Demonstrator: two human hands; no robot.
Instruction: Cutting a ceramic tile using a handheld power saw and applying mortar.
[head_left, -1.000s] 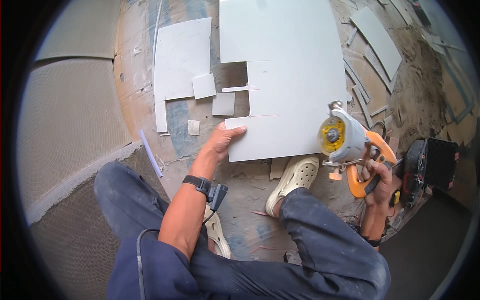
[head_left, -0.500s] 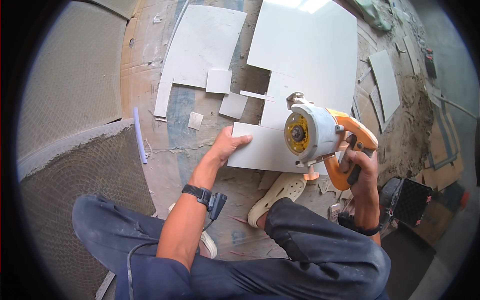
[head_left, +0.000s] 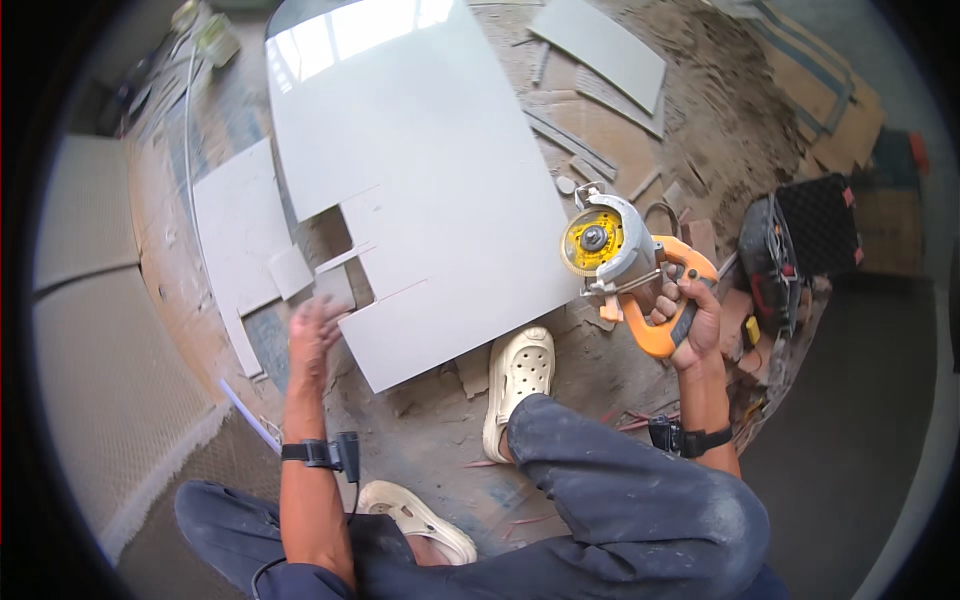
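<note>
My right hand (head_left: pixel 695 325) is wrapped round the orange handle of a handheld tile cutter (head_left: pixel 625 240). Its yellow disc blade faces left, beside the right edge of a large white tile (head_left: pixel 440 190). The tile has a rectangular notch in its left side, with thin red lines drawn by it and a narrow strip jutting into the gap. My left hand (head_left: pixel 318 328) hovers just off the tile's near left corner, its fingers smeared by motion. Small square tile offcuts (head_left: pixel 290 271) lie beyond that hand, near the notch.
A larger offcut (head_left: pixel 238 220) lies left of the tile, more tile pieces (head_left: pixel 605 45) at the far right. An open black case (head_left: pixel 800 235) stands at right amid rubble. My shoe (head_left: pixel 520 375) is at the tile's near edge. Textured panels (head_left: pixel 95 330) line the left.
My left hand has let go of the tile and moved left. The view has swung right, and the cutter, still in my right hand, no longer overlaps the tile's middle.
</note>
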